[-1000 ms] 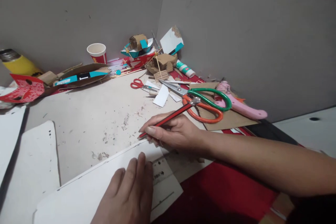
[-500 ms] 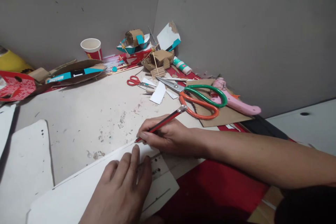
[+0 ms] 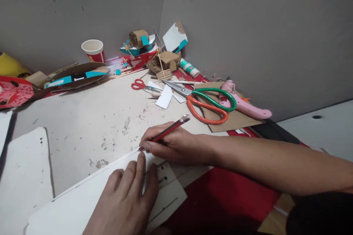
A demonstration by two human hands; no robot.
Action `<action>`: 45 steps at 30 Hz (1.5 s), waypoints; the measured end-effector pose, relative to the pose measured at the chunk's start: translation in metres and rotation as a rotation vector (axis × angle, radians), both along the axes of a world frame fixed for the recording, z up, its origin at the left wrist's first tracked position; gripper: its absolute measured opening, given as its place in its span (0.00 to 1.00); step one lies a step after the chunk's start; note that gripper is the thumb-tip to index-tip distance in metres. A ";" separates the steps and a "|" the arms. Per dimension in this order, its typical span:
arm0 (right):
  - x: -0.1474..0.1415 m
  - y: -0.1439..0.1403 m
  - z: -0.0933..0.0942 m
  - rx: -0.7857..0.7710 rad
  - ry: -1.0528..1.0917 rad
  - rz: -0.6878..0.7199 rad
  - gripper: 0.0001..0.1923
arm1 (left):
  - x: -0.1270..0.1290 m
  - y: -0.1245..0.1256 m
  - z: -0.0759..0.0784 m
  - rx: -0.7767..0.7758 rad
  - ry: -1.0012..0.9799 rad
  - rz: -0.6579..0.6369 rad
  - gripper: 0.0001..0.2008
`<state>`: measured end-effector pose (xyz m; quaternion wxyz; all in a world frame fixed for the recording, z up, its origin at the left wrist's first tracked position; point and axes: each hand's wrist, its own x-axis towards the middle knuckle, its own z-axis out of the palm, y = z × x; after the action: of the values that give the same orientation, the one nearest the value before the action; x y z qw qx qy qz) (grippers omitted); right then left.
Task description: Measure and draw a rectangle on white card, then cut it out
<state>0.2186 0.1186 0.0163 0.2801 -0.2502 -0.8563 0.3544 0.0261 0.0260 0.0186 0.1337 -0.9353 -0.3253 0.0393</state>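
Head view, my right hand: grip clenched on a red pencil, tip down at the far edge of the white card sheet, shaft slanting up and away so I can see the tip.
Head view, my left hand: no grip taken, palm and fingers spread flat on the sheet, just beside the pencil tip, likely to keep the card from sliding.
Head view, white card sheet: lies flat on the table at the near edge, partly over a red cover.
Head view, beyond my right hand: large scissors with one green and one orange handle, resting on brown cardboard; pink tool beside them.
Head view, far corner: small red scissors, paper cup, glue bottle, cardboard models.
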 end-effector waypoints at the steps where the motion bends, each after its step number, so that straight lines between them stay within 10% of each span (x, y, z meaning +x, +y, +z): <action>1: 0.000 0.000 0.000 0.007 0.001 0.002 0.12 | -0.001 0.001 -0.001 0.000 -0.018 -0.021 0.43; 36: 0.000 0.002 0.003 0.153 -0.081 0.018 0.14 | -0.012 0.002 -0.011 0.040 -0.137 -0.054 0.37; 45: 0.008 0.003 0.014 -0.076 0.072 -0.137 0.09 | -0.006 -0.009 -0.008 0.117 -0.008 0.005 0.44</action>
<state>0.2262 0.1220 0.0299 0.3248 -0.3055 -0.8125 0.3755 0.0198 0.0166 0.0106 0.1865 -0.9252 -0.3300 0.0168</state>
